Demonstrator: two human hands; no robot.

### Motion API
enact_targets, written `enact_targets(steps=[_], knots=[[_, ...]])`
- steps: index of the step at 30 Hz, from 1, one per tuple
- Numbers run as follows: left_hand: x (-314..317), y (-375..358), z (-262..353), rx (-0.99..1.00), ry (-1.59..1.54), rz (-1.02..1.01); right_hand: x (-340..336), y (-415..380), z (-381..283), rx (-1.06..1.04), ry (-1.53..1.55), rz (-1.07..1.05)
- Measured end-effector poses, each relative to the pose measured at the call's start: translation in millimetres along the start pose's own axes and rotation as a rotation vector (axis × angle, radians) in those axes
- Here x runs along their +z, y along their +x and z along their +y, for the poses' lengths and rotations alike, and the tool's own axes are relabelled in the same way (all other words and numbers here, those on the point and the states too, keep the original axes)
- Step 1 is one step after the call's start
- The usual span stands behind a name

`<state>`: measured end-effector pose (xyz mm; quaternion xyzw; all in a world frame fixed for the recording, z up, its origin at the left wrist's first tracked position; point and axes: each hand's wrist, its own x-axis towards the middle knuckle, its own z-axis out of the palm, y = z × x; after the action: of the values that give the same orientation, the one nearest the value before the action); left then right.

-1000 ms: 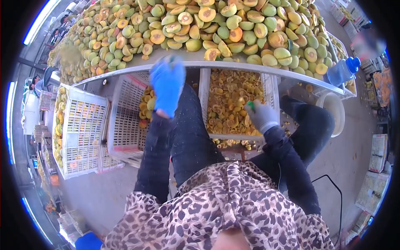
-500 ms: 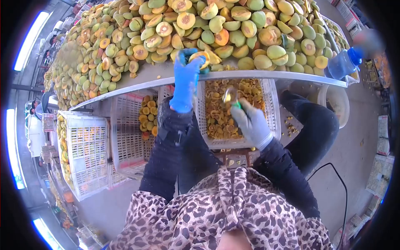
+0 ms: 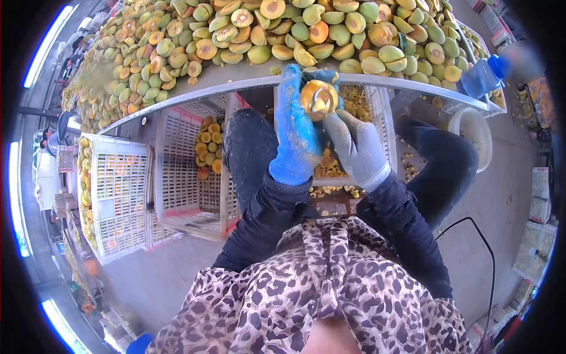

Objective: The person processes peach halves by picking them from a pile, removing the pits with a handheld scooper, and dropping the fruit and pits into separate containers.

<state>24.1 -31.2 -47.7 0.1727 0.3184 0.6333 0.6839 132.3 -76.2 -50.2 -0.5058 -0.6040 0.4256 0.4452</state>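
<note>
We cup a halved yellow-orange peach [image 3: 319, 98], likely soft and slippery, by its rounded skin in our blue-gloved left hand [image 3: 296, 137], fingers clasped around it, while our grey-gloved right hand [image 3: 357, 147] clenches against the cut face.

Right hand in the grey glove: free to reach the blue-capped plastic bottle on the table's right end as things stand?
Probably not right away. The grey-gloved right hand is busy at the halved peach that the blue-gloved left hand holds. The path to the blue-capped plastic bottle looks open along the table edge.
</note>
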Motion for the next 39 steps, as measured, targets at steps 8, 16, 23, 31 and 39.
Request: enact_targets(steps=[8, 16, 23, 31, 39], knots=[[2.2, -9.7, 6.5, -0.003, 0.089, -0.109, -20.1, -5.5, -19.2, 0.223, 0.162, -0.351], [-13.3, -15.2, -21.5, 0.509, 0.185, -0.309, -37.1, -10.9, -11.2, 0.471, 0.216, -0.614], [-5.3, -16.8, -11.2, 0.109, 0.229, -0.263, -40.1, -17.8, -8.4, 0.654, 0.346, -0.586], [-24.4, 29.8, -16.7, -0.044, 0.162, -0.046, -37.2, -19.1, 1.8, 0.755, 1.256, -0.553], [-55.4, 5.3, 8.4, -0.370, -0.156, -0.138, -41.2, 1.2, 45.1, -0.050, -0.357, 0.095]])
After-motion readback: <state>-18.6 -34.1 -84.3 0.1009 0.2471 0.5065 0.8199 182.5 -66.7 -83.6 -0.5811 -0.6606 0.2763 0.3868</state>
